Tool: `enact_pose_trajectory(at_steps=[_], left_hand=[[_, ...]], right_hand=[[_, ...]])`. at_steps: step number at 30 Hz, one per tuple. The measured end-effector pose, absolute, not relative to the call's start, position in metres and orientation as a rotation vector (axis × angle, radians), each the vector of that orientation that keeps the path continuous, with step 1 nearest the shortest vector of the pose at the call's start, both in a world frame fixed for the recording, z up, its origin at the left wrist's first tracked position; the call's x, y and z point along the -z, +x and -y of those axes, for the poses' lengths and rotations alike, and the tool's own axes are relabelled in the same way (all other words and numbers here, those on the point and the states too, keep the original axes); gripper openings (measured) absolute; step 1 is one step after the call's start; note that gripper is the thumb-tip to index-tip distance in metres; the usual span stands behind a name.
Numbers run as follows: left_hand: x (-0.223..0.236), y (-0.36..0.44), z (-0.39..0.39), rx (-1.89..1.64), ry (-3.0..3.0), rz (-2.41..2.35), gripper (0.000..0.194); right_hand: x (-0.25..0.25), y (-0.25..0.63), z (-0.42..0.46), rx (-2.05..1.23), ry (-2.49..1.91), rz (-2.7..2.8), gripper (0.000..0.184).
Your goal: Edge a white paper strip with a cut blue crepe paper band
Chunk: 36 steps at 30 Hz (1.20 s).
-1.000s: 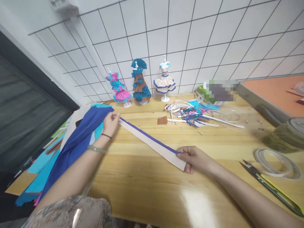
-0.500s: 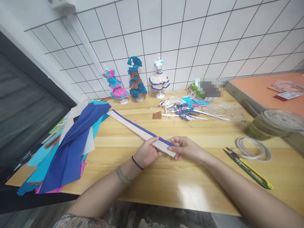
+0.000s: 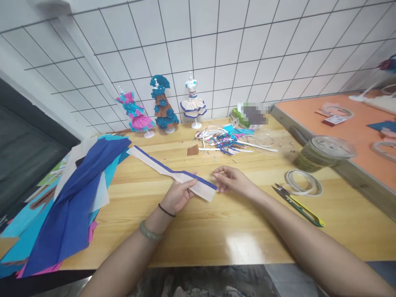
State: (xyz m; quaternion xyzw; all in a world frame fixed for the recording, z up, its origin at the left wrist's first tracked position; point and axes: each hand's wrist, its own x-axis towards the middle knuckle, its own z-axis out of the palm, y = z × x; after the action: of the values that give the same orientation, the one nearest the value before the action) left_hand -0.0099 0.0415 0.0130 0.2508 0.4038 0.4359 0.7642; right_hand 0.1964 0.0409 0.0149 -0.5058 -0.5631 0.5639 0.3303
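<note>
My left hand (image 3: 181,194) grips a long strip of cream crepe paper (image 3: 201,189) with a narrow blue border (image 3: 198,177) along its far edge. Its thumb lies on top of the paper, and the fingers are underneath. The strip has a bend left of that hand and stretches toward the paper pile. My right hand (image 3: 232,180) is just beyond the strip's right end, fingers curled, with thumb and forefinger brought together. Whatever is between those tips, if anything, is too small to make out. A lower fingertip is close to the strip's corner; contact is unclear.
Coloured crepe sheets (image 3: 74,206) pile up at left. Three small dressed mannequins (image 3: 193,105) stand along the wall. Paper scraps (image 3: 229,140) lie mid-table. At right are thread snips (image 3: 298,206), white tape rolls (image 3: 303,182) and a lidded tub (image 3: 324,152) beside an orange-topped surface (image 3: 297,113).
My right hand has come off the strip's end and sits slightly apart from it. The strip now bends and shows more cream at its right end. The camera view has turned right.
</note>
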Motion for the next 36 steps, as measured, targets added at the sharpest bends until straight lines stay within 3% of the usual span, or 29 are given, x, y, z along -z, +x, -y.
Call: enact_pose_trajectory(at_steps=[3, 13, 17, 21, 25, 31, 36], left_hand=[[-0.015, -0.011, -0.04, -0.944, 0.593, -0.873, 0.036], [-0.012, -0.003, -0.02, -0.736, 0.571, -0.783, 0.017], [-0.012, -0.003, -0.02, -0.757, 0.51, -0.757, 0.021], [-0.012, -0.003, -0.019, -0.741, 0.54, -0.687, 0.024], [-0.014, -0.003, -0.014, -0.572, 0.661, -0.633, 0.025], [-0.016, -0.001, -0.003, -0.394, 0.933, -0.621, 0.049], [-0.009, 0.014, 0.001, -0.447, 1.233, -0.701, 0.048]], right_hand=[[-0.015, 0.198, -0.041, -1.217, -1.41, 1.582, 0.032], [-0.071, 0.22, 0.023, -0.064, -1.971, 2.221, 0.028], [-0.049, 0.266, 0.064, 0.295, -2.326, 2.071, 0.022], [-0.019, 0.292, 0.088, 0.41, -2.539, 2.022, 0.015], [-0.011, 0.286, 0.092, 0.28, -2.465, 1.934, 0.02], [-0.009, 0.264, 0.089, -0.903, -1.708, 1.153, 0.03], [-0.007, 0.262, 0.091, -1.248, -1.405, 0.731, 0.045]])
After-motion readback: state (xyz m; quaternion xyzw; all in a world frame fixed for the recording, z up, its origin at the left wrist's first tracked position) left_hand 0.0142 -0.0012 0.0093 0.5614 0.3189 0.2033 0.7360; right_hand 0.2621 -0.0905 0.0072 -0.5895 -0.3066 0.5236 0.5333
